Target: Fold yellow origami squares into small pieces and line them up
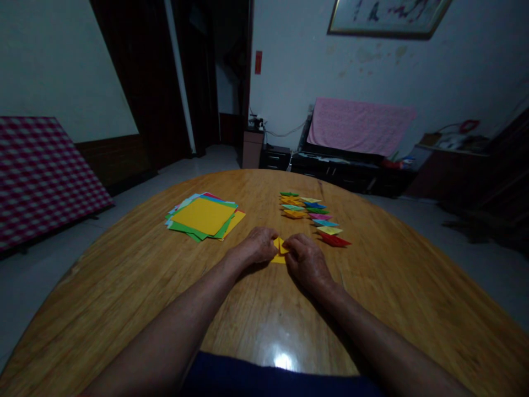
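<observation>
A partly folded piece of yellow paper [280,258] lies on the wooden table in front of me, its upper flaps meeting in a point. My left hand [263,244] grips its left side, the fingers closed and partly covering it. On the right side, my right hand [305,256] pinches a flap between thumb and fingers. Beyond my right hand sit two rows of small folded paper boats in several colours, with a red paper boat [334,240] nearest. To the left of my hands rests a loose stack of coloured paper sheets [203,216], a yellow one on top.
The round wooden table [136,286] fills the foreground, its far edge curving before a dark low cabinet. A pink cloth [359,125] covers a screen by the wall. At far left stands a panel with red-and-white checked cloth [41,176].
</observation>
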A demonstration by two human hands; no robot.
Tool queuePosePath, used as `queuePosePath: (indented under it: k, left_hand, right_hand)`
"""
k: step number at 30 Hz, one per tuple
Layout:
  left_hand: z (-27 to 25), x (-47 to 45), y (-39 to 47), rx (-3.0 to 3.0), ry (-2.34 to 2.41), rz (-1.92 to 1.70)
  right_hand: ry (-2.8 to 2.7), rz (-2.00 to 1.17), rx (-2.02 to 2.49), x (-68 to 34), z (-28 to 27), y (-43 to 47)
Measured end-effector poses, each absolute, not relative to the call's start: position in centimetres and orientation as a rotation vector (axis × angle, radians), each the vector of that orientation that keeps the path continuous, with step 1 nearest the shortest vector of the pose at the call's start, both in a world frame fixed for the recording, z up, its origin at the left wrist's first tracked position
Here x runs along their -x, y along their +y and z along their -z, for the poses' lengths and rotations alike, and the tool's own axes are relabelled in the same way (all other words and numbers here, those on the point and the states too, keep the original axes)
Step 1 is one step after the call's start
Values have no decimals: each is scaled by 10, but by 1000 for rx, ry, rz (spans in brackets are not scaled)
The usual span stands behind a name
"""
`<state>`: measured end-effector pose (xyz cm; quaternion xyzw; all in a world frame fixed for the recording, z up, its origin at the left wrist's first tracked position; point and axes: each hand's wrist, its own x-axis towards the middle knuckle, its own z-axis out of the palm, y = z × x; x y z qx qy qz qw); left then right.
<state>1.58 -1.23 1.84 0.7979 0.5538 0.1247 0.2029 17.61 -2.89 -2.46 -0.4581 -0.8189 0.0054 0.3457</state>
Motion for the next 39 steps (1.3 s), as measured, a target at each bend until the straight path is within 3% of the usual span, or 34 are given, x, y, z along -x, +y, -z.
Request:
queuePosePath:
  k: [39]
  left_hand:
    - [-12,-10,-8,-2154,1385,-422]
  right_hand:
    - [-2324,-103,1051,-185,18,-25]
